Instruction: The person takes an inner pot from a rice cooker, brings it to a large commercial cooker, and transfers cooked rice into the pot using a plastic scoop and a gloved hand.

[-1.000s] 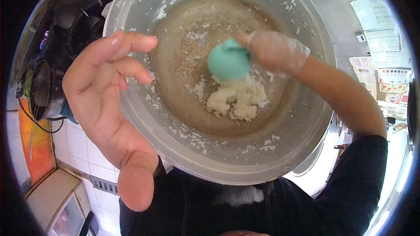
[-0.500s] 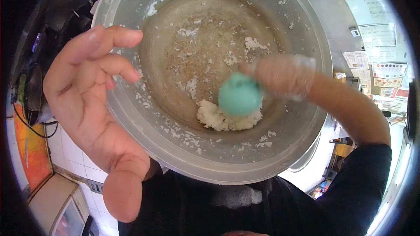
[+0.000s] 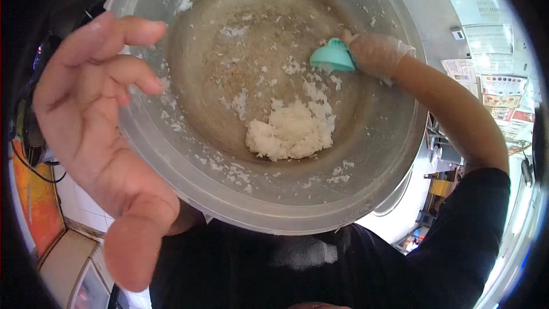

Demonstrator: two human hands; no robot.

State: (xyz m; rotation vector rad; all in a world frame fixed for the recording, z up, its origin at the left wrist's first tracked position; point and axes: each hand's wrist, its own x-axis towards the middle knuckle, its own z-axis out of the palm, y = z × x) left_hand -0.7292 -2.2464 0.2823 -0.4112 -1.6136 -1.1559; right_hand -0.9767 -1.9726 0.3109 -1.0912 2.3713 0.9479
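A large metal pot takes up the middle of the view, tilted toward me. In its lower part lies a mound of white cooked rice, with loose grains stuck to the base and walls. My right hand, in a clear plastic glove, grips a small turquoise cup-shaped scoop inside the pot, above and to the right of the mound. Its rounded back faces up, and the fingers hide its grip. Close to the camera, my left hand is open beside the pot's left rim, its fingers apart and bent, holding nothing.
Printed sheets hang on the wall at right. Dark equipment and a cable are at left, near an orange panel. A pale cabinet stands at lower left. Shelves with items show behind my right arm.
My right hand has lifted the scoop off the rice and moved it up and to the right, uncovering the mound. The pot and my left hand appear slightly farther left and up.
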